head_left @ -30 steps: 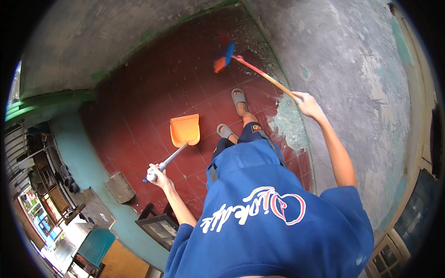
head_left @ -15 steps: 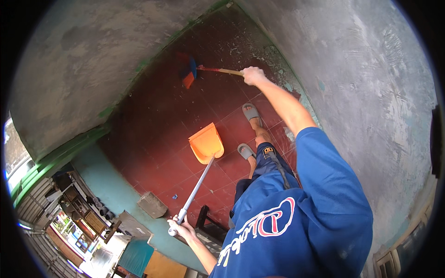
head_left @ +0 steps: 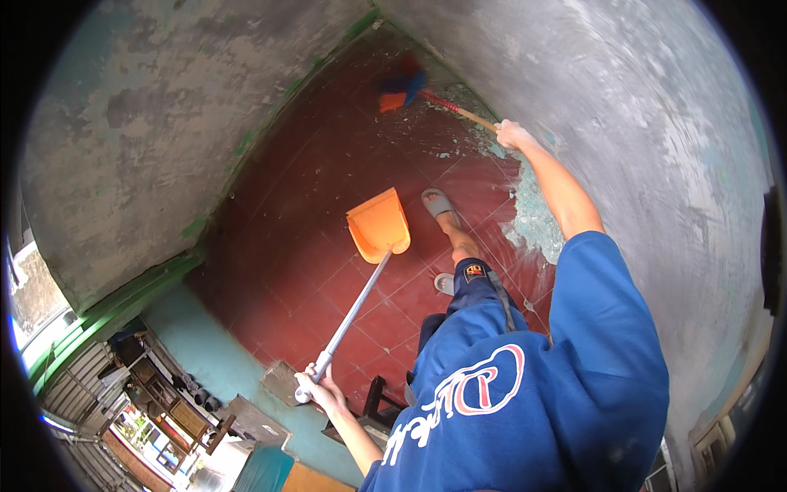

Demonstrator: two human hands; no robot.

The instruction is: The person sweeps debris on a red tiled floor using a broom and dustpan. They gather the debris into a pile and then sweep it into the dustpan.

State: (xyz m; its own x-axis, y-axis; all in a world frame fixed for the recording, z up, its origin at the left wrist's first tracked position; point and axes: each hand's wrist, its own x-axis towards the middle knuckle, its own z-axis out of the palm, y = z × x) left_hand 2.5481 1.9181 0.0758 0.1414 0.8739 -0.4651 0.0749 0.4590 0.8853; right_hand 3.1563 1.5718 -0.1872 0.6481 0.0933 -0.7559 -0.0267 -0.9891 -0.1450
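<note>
My left hand (head_left: 321, 391) grips the end of a long grey handle that carries an orange dustpan (head_left: 378, 225), held over the red tiled floor (head_left: 311, 197). My right hand (head_left: 511, 134) is stretched forward and closed on the wooden handle of a broom (head_left: 403, 90) with an orange and blue head, which rests on the floor near the far corner. Pale bits of debris (head_left: 459, 143) lie scattered on the tiles between the broom head and my right hand. I wear a blue shirt and grey slippers (head_left: 437, 201).
Grey, weathered walls (head_left: 139, 123) close the space in on the left and right. A patch of pale flaked material (head_left: 537, 221) lies along the right wall. A dark stool (head_left: 373, 406) and grey blocks (head_left: 279, 381) stand behind me beside a teal ledge.
The view has swung round. My right arm has reached farther out and the broom head has moved toward the far corner. The dustpan stays held out in front of my left hand.
</note>
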